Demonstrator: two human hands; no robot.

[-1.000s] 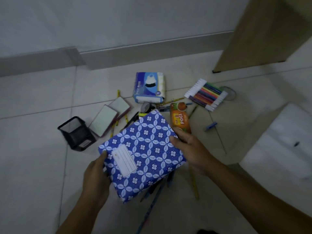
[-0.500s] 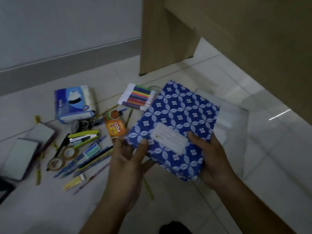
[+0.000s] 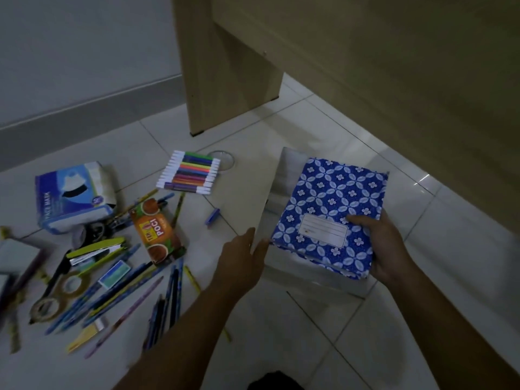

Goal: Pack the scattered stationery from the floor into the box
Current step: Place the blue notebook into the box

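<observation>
At the far left edge of the floor [image 3: 450,235], a white-faced pad [image 3: 17,256] is lying partly cut off by the frame. Beside it, a blue face-mask pack [image 3: 73,197] is sitting on the tiles, with a yellow stapler [image 3: 97,249] and two rolls of tape [image 3: 60,295] lying just in front of it. A small blue eraser [image 3: 114,274] is resting among a loose fan of pens and pencils [image 3: 135,294] that is spreading toward the viewer. An orange tea carton [image 3: 157,232] is lying near the middle of the clutter, touching the pen tips. Behind it, a row of coloured markers [image 3: 190,173] is lying side by side, near a wooden furniture leg [image 3: 202,80] that is standing on the tiles by the wall.

The left hand [image 3: 242,263] is reaching to the box [image 3: 284,175], its fingers [image 3: 254,240] pinching the near end of the pale raised flap at the box's left side. The box is sitting open on the floor, right of the clutter and beside the wooden furniture.

The blue flower-patterned notebook [image 3: 326,209] is lying tilted over the box's opening, its white label facing up; whether it is resting on the box's bottom cannot be told. The right hand [image 3: 385,251] is gripping the notebook's near right corner, thumb on the cover and the other fingers curled beneath.
</observation>
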